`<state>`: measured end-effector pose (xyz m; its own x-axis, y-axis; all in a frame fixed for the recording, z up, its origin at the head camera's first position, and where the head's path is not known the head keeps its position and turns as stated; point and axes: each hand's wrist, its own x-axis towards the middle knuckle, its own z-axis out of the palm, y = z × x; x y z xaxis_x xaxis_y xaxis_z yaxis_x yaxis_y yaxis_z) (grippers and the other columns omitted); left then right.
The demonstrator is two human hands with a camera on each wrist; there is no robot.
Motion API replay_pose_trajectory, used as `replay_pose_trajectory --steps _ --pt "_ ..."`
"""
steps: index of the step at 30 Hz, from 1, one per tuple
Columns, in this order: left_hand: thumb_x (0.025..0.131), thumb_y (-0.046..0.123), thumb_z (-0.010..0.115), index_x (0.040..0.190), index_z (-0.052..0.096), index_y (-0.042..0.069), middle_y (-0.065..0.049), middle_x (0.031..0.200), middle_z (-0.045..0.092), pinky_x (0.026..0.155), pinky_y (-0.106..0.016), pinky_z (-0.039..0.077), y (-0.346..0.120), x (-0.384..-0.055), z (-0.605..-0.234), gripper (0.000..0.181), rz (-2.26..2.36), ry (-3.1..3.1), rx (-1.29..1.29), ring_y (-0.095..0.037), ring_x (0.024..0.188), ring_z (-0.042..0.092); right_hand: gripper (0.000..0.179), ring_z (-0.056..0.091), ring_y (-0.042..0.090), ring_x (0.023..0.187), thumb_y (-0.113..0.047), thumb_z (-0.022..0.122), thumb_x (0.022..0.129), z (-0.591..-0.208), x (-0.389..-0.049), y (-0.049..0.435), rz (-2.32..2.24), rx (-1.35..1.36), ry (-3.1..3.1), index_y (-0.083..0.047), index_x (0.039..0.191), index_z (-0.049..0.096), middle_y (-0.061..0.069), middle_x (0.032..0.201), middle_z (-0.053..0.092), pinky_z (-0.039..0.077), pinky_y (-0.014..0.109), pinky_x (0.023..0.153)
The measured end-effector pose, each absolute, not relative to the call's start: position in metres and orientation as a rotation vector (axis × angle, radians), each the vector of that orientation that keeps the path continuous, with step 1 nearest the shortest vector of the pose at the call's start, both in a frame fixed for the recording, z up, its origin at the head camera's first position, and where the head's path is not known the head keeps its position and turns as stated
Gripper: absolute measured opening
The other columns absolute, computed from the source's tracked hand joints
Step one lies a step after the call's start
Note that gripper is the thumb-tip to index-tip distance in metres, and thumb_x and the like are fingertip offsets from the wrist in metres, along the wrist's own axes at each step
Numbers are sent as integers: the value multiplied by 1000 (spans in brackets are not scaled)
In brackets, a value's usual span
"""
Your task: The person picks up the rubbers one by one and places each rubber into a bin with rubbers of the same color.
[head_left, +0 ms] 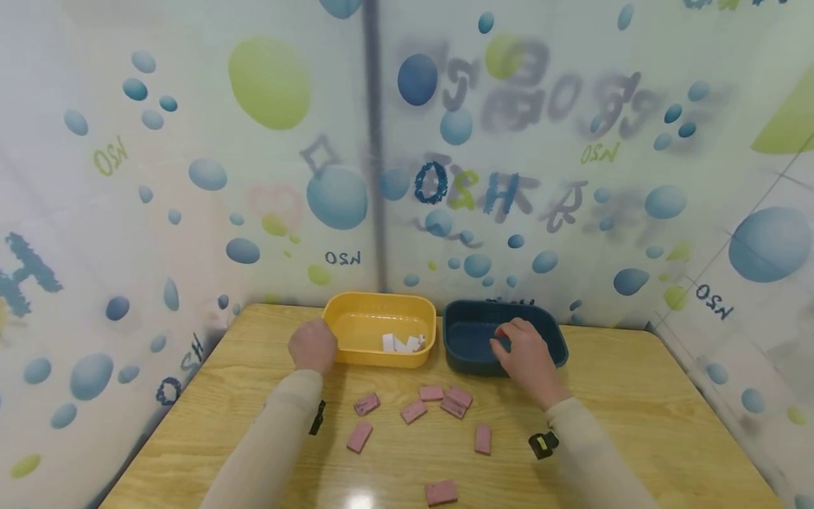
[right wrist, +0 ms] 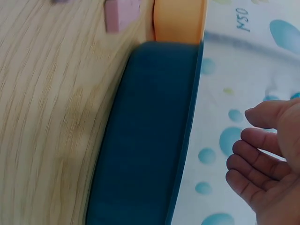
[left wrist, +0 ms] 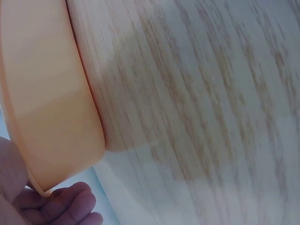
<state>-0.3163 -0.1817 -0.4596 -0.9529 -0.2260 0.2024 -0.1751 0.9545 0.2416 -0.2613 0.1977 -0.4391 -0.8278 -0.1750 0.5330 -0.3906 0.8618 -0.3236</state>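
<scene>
My left hand grips the left edge of a yellow plastic bin. In the left wrist view, fingers curl under the rim at the bin's corner, with the thumb on the other side. Several small white pieces lie inside that bin, toward its right end. Over the dark blue bin hovers my right hand, its fingers loosely bent. The right wrist view shows nothing between that thumb and fingertips, which are apart from the blue rim. The two bins stand side by side.
Several pink rectangular blocks are scattered on the wooden table in front of the bins. Two of them, including one block, touch or overlap. A patterned wall covering rises directly behind the table.
</scene>
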Motion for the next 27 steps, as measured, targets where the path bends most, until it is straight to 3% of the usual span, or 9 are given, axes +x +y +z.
replay_pose_trajectory --steps 7,14,22,27 --pt "98 8 52 67 60 0 -13 61 59 44 -35 47 -182 -315 -459 33 -344 -2872 286 -24 53 61 10 60 30 83 -8 75 92 -439 -261 229 571 320 -2561 1 95 71 13 94 63 54 46 72" --pt "99 10 53 67 59 1 -12 60 59 44 -34 46 -182 -315 -459 34 -334 -2892 295 -21 52 59 17 63 38 88 -10 67 97 -441 -260 263 637 148 -2602 7 101 68 23 102 63 54 54 77" --pt "99 9 53 72 63 -2 -16 66 64 48 -40 52 -183 -315 -460 30 -324 -2895 284 -26 58 65 30 61 47 97 -12 57 99 -450 -259 292 652 -18 -2678 16 109 63 33 106 63 51 59 84" --pt "98 9 53 76 65 -3 -16 68 64 52 -42 54 -184 -314 -458 28 -342 -2930 289 -27 62 66 37 61 45 92 -18 52 101 -454 -261 303 702 -101 -2782 18 110 59 33 103 61 51 58 83"
